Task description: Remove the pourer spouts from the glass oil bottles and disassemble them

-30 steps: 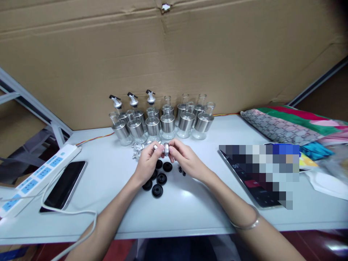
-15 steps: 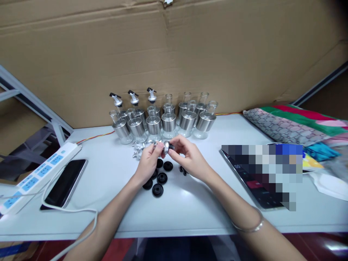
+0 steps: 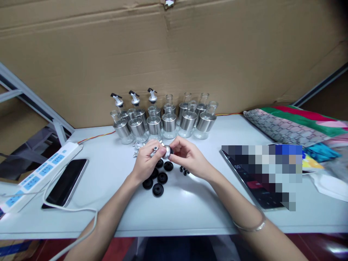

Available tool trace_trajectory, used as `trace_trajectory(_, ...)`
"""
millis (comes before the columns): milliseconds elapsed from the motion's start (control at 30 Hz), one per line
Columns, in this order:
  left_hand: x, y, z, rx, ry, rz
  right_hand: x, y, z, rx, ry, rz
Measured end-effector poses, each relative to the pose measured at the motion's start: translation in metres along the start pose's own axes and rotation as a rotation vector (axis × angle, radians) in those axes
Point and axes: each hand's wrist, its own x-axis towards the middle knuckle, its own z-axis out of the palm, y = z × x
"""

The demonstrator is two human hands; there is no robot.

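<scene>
My left hand (image 3: 146,159) is closed round a silver pourer spout (image 3: 167,151), whose narrow tip pokes out between thumb and fingers. At the spout's other end, the fingers of my right hand (image 3: 187,156) pinch its dark base; they partly hide it. Several round black stoppers (image 3: 162,177) lie on the table just below my hands. Beside my right wrist sits a small cluster of little black parts (image 3: 185,170). More silver spout pieces (image 3: 138,145) show behind my left hand, partly covered.
Two rows of glass bottles with steel sleeves (image 3: 169,123) stand at the back; three carry fitted pourers (image 3: 134,97). A power strip (image 3: 40,174) and a dark phone (image 3: 66,183) lie left, with a white cable (image 3: 70,209). A tablet-like device (image 3: 252,181) and patterned cloth (image 3: 293,123) are right.
The pourer spout has turned in my hands, so its narrow tip now points toward me. Both hands have shifted slightly, and the small black parts by my right wrist show more.
</scene>
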Motion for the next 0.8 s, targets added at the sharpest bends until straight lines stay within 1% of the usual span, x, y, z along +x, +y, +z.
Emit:
trace_trajectory(100, 0.000, 0.002, 0.000, -0.021, 0.022, 0.014, 0.000, 0.000, 0.000, -0.022, 0.000, -0.022)
trace_trajectory(300, -0.001, 0.007, 0.003, -0.066, 0.118, -0.068, -0.003, -0.004, 0.005, -0.174, 0.056, -0.126)
trace_trajectory(400, -0.001, 0.010, 0.001, -0.095, 0.128, -0.081, -0.005, -0.007, 0.007, -0.266, 0.075, -0.183)
trace_trajectory(533, 0.001, 0.017, -0.004, -0.139, 0.119, -0.125, -0.007, -0.009, 0.009, -0.447, 0.083, -0.319)
trace_trajectory(667, 0.001, 0.020, -0.006, -0.171, 0.135, -0.239, -0.006, -0.007, 0.010, -0.577, 0.091, -0.470)
trace_trajectory(800, 0.001, 0.016, -0.006, -0.199, 0.134, -0.364, -0.004, -0.006, 0.010, -0.765, 0.075, -0.644)
